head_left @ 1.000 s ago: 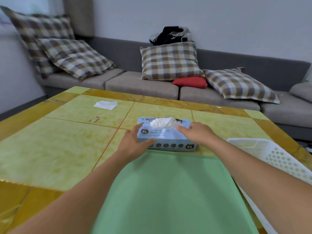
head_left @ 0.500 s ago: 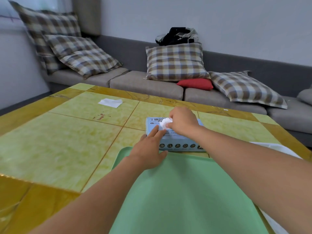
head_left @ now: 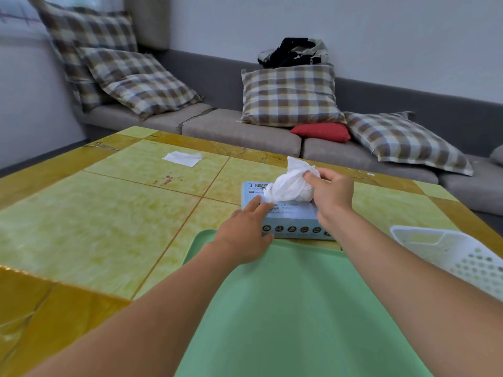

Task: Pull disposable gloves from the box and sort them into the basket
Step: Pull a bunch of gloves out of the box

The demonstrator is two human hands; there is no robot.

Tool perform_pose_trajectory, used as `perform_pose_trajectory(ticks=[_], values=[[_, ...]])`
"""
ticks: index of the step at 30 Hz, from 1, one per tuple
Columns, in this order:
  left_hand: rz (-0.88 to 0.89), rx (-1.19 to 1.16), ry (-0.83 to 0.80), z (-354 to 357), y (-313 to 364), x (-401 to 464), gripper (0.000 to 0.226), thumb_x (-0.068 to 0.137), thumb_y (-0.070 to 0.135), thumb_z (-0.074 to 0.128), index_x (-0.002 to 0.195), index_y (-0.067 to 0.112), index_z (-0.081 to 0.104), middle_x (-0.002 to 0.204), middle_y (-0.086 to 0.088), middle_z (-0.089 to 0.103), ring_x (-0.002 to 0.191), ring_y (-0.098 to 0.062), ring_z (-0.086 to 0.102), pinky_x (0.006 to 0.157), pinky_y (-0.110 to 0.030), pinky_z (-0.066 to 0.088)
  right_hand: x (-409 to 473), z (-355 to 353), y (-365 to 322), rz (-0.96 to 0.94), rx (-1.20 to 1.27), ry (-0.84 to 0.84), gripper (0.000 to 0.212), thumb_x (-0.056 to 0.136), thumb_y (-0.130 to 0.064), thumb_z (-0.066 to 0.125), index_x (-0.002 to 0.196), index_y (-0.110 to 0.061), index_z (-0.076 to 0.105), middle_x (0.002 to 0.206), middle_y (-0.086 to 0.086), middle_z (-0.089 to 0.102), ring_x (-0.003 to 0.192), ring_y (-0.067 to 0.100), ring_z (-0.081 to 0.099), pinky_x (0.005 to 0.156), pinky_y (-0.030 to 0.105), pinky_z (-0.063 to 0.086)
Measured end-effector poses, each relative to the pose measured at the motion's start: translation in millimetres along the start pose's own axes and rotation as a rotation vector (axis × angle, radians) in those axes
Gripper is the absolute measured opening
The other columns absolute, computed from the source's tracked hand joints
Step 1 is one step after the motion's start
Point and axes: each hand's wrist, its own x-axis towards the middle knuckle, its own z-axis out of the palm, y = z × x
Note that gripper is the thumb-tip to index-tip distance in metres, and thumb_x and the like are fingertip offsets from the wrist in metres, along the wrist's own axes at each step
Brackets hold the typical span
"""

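Glove box: light blue carton (head_left: 290,217), laid flat on the table (head_left: 103,221) just beyond the far edge of the green mat (head_left: 299,308); printed lettering is seen on the top face and a row of round icons along the near side.
Glove: white crumpled glove (head_left: 290,186), raised above the opening in the top of the box, its lower end apparently still at the opening.
Right hand: right hand (head_left: 330,194) is closed round the glove, which is pinched between thumb and fingers at its right side.
Left hand: left hand (head_left: 243,235) is laid against the near left corner of the box, fingers extended and pressed on the top face, nothing grasped.
Basket: white perforated basket (head_left: 451,254), set on the table to the right of the mat, apart from the box; contents cannot be made out.
Table surface: yellow-green tiled top with darker amber border; a white paper scrap (head_left: 182,158) is noted well to the far left.
Background: grey sofa (head_left: 245,131) with plaid cushions (head_left: 290,96), one red cushion (head_left: 322,131) and a dark bundle (head_left: 294,51) on the backrest.
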Motion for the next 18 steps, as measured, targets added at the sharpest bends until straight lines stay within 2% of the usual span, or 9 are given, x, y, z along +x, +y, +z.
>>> perform_pose_trajectory(ticks=[2,4,5,7,9,12,13,15,18], values=[[-0.007,0.005,0.010,0,0,1,0.067,0.097,0.041,0.057,0.154,0.033,0.024,0.163,0.009,0.016,0.128,-0.029,0.049,0.098,-0.046,0.051,-7,-5,-2,-0.100,0.018,-0.024,0.007,0.088,-0.009,0.072,0.090,-0.016,0.074,0.088,0.000,0.073,0.081,0.017,0.067,0.076,0.036,0.059],[0.002,0.016,0.006,1,-1,3,0.066,0.097,0.043,0.057,0.153,0.032,0.024,0.161,0.009,0.018,0.126,-0.030,0.051,0.096,-0.047,0.051,-10,-9,-4,-0.222,-0.047,-0.050,0.023,0.088,0.001,0.063,0.081,-0.020,0.068,0.086,-0.004,0.068,0.076,0.013,0.060,0.069,0.028,0.050],[0.007,0.028,-0.003,2,-1,4,0.066,0.097,0.045,0.056,0.153,0.033,0.024,0.161,0.009,0.018,0.127,-0.030,0.049,0.096,-0.048,0.051,-9,-9,-4,-0.307,-0.147,-0.081,0.027,0.086,0.005,0.058,0.079,-0.020,0.065,0.089,-0.003,0.066,0.080,0.013,0.058,0.072,0.026,0.044],[0.009,0.055,-0.019,6,-1,4,0.067,0.096,0.048,0.055,0.153,0.032,0.023,0.162,0.009,0.015,0.131,-0.032,0.045,0.100,-0.049,0.049,-8,-7,-5,-0.426,-0.404,-0.185,0.021,0.086,0.004,0.057,0.087,-0.016,0.062,0.099,-0.002,0.063,0.095,0.019,0.058,0.077,0.023,0.037],[0.009,0.067,-0.025,7,-1,4,0.068,0.096,0.048,0.055,0.154,0.033,0.022,0.163,0.009,0.012,0.135,-0.033,0.041,0.103,-0.050,0.047,-7,-2,-10,-0.418,-0.559,-0.282,0.019,0.087,-0.008,0.065,0.103,-0.013,0.056,0.114,0.002,0.058,0.108,0.022,0.054,0.079,0.024,0.033],[0.015,0.073,-0.026,7,-1,3,0.068,0.097,0.047,0.054,0.154,0.034,0.019,0.165,0.010,0.008,0.139,-0.034,0.037,0.104,-0.051,0.047,-5,4,-17,-0.344,-0.744,-0.408,0.059,0.074,-0.038,0.084,0.114,-0.017,0.046,0.118,0.001,0.050,0.101,0.020,0.050,0.073,0.032,0.036],[0.014,0.081,-0.030,8,-1,3,0.069,0.097,0.047,0.054,0.155,0.034,0.018,0.165,0.011,0.007,0.140,-0.034,0.036,0.104,-0.051,0.047,-4,6,-17,-0.355,-0.830,-0.425,0.064,0.070,-0.039,0.087,0.113,-0.017,0.045,0.116,0.002,0.051,0.097,0.021,0.050,0.070,0.034,0.037],[0.011,0.094,-0.026,8,-1,3,0.070,0.097,0.047,0.054,0.155,0.034,0.018,0.165,0.010,0.008,0.139,-0.034,0.037,0.104,-0.050,0.047,3,8,-13,-0.411,-0.859,-0.381,0.048,0.075,-0.023,0.084,0.106,-0.017,0.047,0.108,0.006,0.058,0.090,0.025,0.052,0.062,0.035,0.037],[0.003,0.083,-0.007,4,-2,4,0.071,0.096,0.045,0.055,0.155,0.033,0.017,0.164,0.008,0.011,0.134,-0.032,0.044,0.100,-0.048,0.049,8,4,-17,-0.419,-0.615,-0.237,0.028,0.078,-0.003,0.074,0.092,-0.016,0.053,0.085,-0.005,0.056,0.075,0.017,0.050,0.055,0.024,0.036]])
